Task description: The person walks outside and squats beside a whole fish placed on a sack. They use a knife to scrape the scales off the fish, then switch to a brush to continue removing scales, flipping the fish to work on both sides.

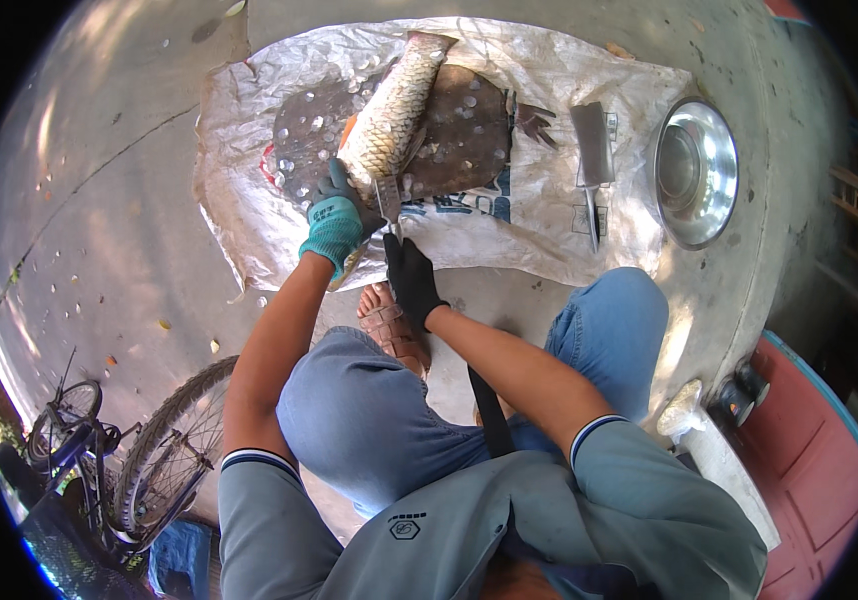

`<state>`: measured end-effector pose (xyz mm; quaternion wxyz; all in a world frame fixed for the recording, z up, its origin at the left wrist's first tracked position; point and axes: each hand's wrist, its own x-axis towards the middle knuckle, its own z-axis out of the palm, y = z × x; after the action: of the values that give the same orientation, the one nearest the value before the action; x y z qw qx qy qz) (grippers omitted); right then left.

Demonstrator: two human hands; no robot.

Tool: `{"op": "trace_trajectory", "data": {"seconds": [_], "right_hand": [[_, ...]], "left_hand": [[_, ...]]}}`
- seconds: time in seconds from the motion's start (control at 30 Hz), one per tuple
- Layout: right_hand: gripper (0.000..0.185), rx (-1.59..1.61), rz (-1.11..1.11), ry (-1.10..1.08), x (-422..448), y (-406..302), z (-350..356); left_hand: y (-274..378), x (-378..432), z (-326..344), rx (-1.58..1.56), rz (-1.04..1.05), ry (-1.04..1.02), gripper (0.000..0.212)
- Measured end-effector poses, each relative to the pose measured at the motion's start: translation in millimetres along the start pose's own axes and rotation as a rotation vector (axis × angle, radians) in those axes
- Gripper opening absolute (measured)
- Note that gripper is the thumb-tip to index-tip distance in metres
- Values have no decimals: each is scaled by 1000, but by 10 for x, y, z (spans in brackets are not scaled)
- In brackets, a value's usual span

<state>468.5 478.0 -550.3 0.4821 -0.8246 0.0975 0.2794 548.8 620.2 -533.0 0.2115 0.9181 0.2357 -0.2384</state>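
Observation:
A large scaly fish [388, 124] lies aslant over a dark board [466, 135], its tail pointing away from me and loose scales scattered round it. My left hand [335, 214], in a teal and dark glove, presses on the fish's near end. In a black glove, my right hand [412, 277] grips the handle of a metal scaling tool [388, 199], whose head touches the fish beside my left fingers. Part of the near end is hidden by my left hand. To the right a cleaver [592, 146] lies flat on a white woven plastic sack [549, 232].
A steel basin [695, 172] stands at the sack's right edge. A dark glove [534, 122] lies beside the board. A bicycle [174, 457] is at the lower left, and a red panel [811, 457] at the lower right. My sandalled foot [395, 326] is close to the sack.

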Motion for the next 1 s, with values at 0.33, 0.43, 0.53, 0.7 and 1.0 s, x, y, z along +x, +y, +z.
{"op": "trace_trajectory", "data": {"seconds": [0.33,0.43,0.53,0.7,1.0], "right_hand": [[52,-38,-122,114,601,397,-209],[48,-4,-44,182,513,85,-355],[42,-23,-141,239,590,-230,-580],[45,-368,-341,103,1064,-653,-760],[44,-729,-328,-118,766,-632,-521]], "left_hand": [[-758,-557,789,-294,42,202,125],[-889,-416,797,-653,-46,15,113],[-820,-392,558,-1159,-25,-193,102],[-984,-417,750,-626,13,-14,104],[-501,-724,757,-181,-128,166,85]]}}
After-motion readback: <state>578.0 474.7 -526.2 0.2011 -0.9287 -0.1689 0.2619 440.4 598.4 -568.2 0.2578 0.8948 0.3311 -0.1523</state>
